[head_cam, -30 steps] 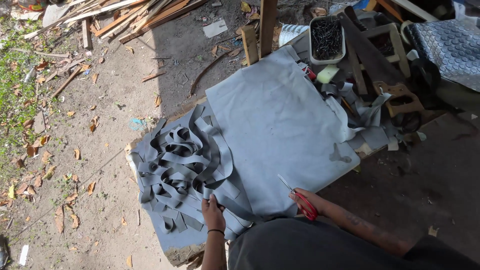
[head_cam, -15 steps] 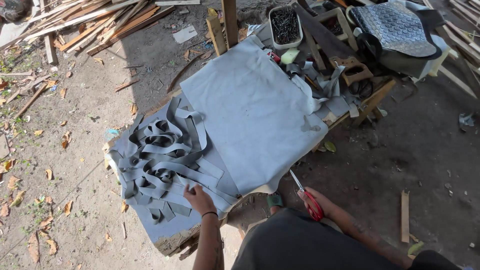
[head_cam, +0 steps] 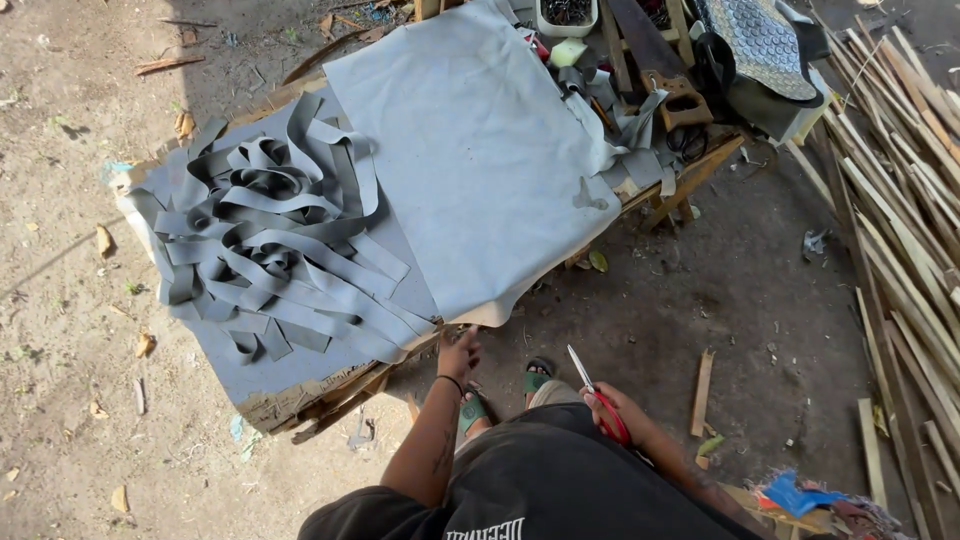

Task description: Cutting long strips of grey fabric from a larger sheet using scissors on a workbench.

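A large grey sheet (head_cam: 480, 150) lies over a low wooden table (head_cam: 300, 395). Beside it on the left is a tangled pile of cut grey strips (head_cam: 265, 250). My left hand (head_cam: 458, 352) pinches the sheet's near edge at the table's front. My right hand (head_cam: 605, 412) is off the table to the right, over the dirt, gripping red-handled scissors (head_cam: 592, 390) with the blades pointing up and away. My feet in green sandals (head_cam: 535, 375) stand below the table edge.
At the table's far end sit a white tub (head_cam: 566, 14) of small dark pieces, a hand saw (head_cam: 660, 65), black scissors (head_cam: 685, 140) and a patterned cushion (head_cam: 760, 40). Wooden slats (head_cam: 900, 230) are heaped on the right. Dirt ground with dry leaves surrounds the table.
The view has swung so the table sits further left and up. My left hand has slid right along the sheet's near edge. The scissors stay in my right hand.
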